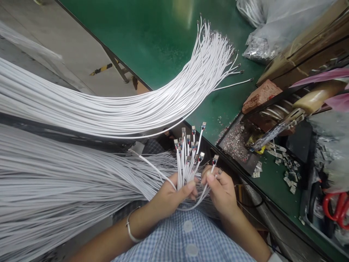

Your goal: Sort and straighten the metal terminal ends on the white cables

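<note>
White cables (185,174) are partly hidden by the left fingers (188,188).

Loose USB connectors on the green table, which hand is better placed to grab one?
Probably the right hand, nearer the USB connectors; the left hand grips a bunch of white cables.

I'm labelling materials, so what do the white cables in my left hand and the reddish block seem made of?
White cables: probably soft plastic outside, satin finish, judging by their smooth, evenly curving surface. Reddish block: likely brick, matte, given its rough, grainy face.
</note>
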`<state>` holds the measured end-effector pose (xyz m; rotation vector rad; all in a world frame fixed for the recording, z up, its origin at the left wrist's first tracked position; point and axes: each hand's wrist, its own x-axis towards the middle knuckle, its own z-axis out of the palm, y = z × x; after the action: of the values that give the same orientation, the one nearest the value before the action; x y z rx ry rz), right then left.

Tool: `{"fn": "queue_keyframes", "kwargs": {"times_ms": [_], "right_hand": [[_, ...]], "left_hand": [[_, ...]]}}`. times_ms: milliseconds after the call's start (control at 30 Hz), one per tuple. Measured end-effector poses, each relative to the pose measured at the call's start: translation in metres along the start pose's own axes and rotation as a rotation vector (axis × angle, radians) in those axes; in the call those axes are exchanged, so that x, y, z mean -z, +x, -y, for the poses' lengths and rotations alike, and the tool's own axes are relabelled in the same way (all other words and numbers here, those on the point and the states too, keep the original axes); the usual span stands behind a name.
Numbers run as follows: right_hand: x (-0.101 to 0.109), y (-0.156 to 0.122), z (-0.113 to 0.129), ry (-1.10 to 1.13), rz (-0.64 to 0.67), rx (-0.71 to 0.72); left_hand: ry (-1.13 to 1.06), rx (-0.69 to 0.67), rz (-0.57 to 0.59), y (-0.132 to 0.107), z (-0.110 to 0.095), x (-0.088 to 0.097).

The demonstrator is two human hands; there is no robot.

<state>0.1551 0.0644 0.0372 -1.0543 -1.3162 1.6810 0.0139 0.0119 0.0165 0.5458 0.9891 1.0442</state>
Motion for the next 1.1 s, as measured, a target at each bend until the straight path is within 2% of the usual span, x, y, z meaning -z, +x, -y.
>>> {"fn": "queue_keyframes", "kwargs": {"times_ms": [200, 500, 833, 1100], "right_hand": [[-0.0016, 0.0014, 0.0041, -0.133, -0.006, 0.041], [0.0003, 0.0030, 0.0011, -0.277, 0.000, -0.006], [-0.0050, 0.0014, 0.0068, -0.172, 0.052, -0.011], [0.0024, 0.0033, 0.0032, -0.277, -0.106, 0.060]], "left_hand": [[0.036, -0.020, 0.022, -0.0006, -0.0017, -0.0005], [0.040, 0.008, 0.058, -0.0002, 0.0016, -0.0012], [0.052, -0.030, 0.011, -0.0001, -0.0033, -0.0032], [0.059, -0.010, 0.002, 0.0001, -0.0017, -0.0032]]}}
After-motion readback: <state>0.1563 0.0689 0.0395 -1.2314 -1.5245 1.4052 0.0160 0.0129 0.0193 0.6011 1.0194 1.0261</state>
